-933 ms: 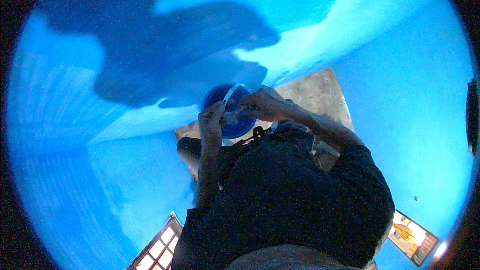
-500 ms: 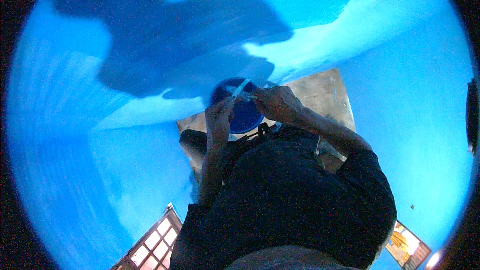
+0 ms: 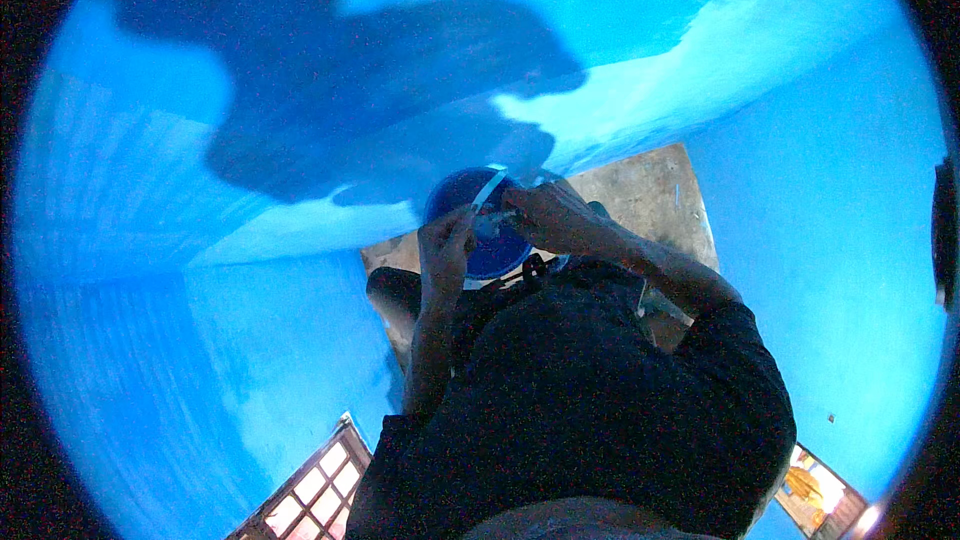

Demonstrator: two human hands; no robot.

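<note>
A round blue bucket (image 3: 500, 258) stands on the floor in front of me, with both hands over it. My left hand (image 3: 447, 242) is closed at the bucket's left side, fingers pinched on the lower end of a pale flat strip (image 3: 489, 188), which slants up to the right across the bucket. My right hand (image 3: 560, 218) is closed at the bucket's right rim. A whitish thing (image 3: 497, 217) shows by its fingertips; it is too dark and blurred to name. Whether it is joined to the strip, I cannot tell.
Blue walls (image 3: 820, 200) surround me closely, with a dark shadow (image 3: 400, 70) on the one ahead. Bare grey floor (image 3: 650, 190) shows beside the bucket. A paned window (image 3: 318, 495) is at the lower left, and a bright opening (image 3: 815, 485) at the lower right.
The whole view has shifted slightly, so everything sits a little lower and farther right. Both hands stay over the bucket; the strip remains in my left fingers.
</note>
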